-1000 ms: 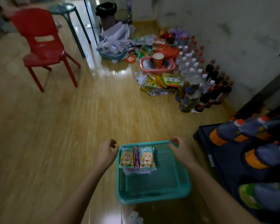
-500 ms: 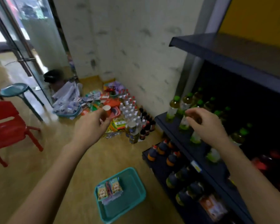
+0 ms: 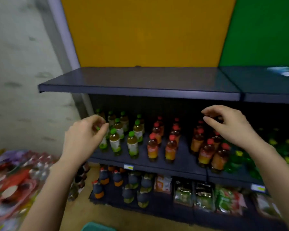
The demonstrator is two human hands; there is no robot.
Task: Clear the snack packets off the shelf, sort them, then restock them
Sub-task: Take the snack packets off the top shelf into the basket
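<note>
Far left there's a blurry pile (image 3: 15, 180) of goods on the floor, not something to touch right now. The left hand (image 3: 83, 137) is up in front of the green-cap bottles (image 3: 132, 144), fingers loosely curled, thumb and fingertips nearly meeting. It looks empty to me. A corner of the teal basket (image 3: 97, 227) pokes in at the bottom edge, below and between the arms.

The top shelf (image 3: 140, 80) is bare over most of its run. The right hand (image 3: 230, 125) hovers in front of the red-cap bottles (image 3: 170, 147), also loosely curled and holding nothing.

The only packets (image 3: 203, 195) I can make out are on the bottom shelf, right of the dark bottles and below the red caps. There's a blue-white smear (image 3: 284, 71) on the top shelf at far right, which might be a packet, but I can't tell.

My read is that both hands are free and reaching in for the next grab. If it were me, I'd go low rather than through the bottle rows, since those are packed tight and easy to knock over. I'd take one kind of packet at a time, flat stack between thumb and fingers, and lay each kind in the basket as its own pile so the sorting is half done.
</note>
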